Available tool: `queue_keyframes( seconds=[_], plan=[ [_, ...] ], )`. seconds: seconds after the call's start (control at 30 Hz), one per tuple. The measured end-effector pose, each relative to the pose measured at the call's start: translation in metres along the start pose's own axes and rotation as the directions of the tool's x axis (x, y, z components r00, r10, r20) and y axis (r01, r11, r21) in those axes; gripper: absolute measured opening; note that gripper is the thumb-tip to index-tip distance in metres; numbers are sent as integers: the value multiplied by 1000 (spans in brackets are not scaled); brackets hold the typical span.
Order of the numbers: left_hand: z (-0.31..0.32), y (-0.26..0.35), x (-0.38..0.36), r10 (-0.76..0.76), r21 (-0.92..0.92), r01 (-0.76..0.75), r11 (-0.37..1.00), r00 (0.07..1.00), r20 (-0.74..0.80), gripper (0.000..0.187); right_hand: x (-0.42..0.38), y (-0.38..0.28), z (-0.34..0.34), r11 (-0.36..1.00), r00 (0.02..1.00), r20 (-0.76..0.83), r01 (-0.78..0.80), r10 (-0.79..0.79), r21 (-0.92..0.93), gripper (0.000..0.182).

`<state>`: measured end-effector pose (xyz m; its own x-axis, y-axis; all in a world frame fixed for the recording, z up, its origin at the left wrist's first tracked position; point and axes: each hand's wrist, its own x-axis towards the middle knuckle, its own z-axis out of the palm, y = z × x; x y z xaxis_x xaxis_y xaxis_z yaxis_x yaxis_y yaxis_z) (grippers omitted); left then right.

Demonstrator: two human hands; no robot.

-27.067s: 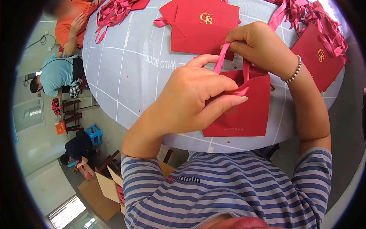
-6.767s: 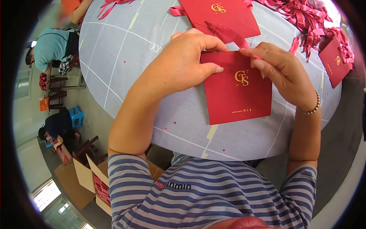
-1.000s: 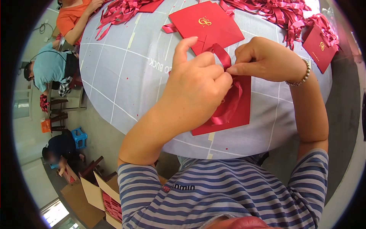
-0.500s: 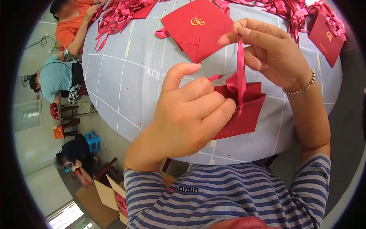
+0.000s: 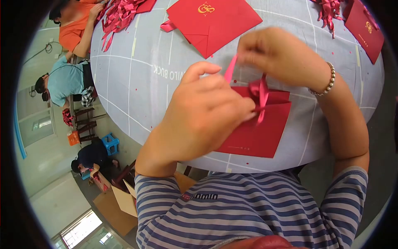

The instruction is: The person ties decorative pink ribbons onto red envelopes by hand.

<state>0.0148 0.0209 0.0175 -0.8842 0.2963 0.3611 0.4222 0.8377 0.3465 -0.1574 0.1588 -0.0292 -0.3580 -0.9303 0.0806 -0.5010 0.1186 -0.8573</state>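
A red paper gift bag (image 5: 259, 139) lies flat on the table below my hands, its mouth pointing away from me. Pink satin ribbon (image 5: 262, 96) comes out at the bag's top edge in a loop. My left hand (image 5: 199, 112) is closed, thumb and fingers pinching the ribbon at that edge, with the index finger raised and bent. Over the far side of the bag, my right hand (image 5: 286, 60) pinches a ribbon strand that stretches down toward my left hand. Its fingertips are slightly blurred.
Ahead lies another red bag (image 5: 215, 25) with a gold emblem; a third bag (image 5: 367, 31) sits at the right. Ribbon piles (image 5: 120, 18) lie at the far left and far right. A person in orange (image 5: 76, 35) is at the table's left edge. Others work beyond, near a blue stool (image 5: 110, 143).
My right hand has come down and turned inward, pulling the strand leftward instead of straight up. A ribbon loop now shows at the bag's edge. My left hand stays beside it.
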Motion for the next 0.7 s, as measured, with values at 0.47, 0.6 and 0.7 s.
queue_keyframes(
  seconds=[0.47,0.6,0.7],
  plan=[
    [1,-13,-5,-536,-448,455,770,841,-68,10,-7,-16,-35,983,932,-326,-180,157,-41,58],
    [9,-22,-5,-511,-455,358,815,815,-273,12,-24,-39,-45,996,995,103,16,-7,-89,36],
    [10,-23,3,-462,-413,301,860,802,-378,24,-28,-34,-47,996,993,-109,28,-36,-80,33]
  ],
)
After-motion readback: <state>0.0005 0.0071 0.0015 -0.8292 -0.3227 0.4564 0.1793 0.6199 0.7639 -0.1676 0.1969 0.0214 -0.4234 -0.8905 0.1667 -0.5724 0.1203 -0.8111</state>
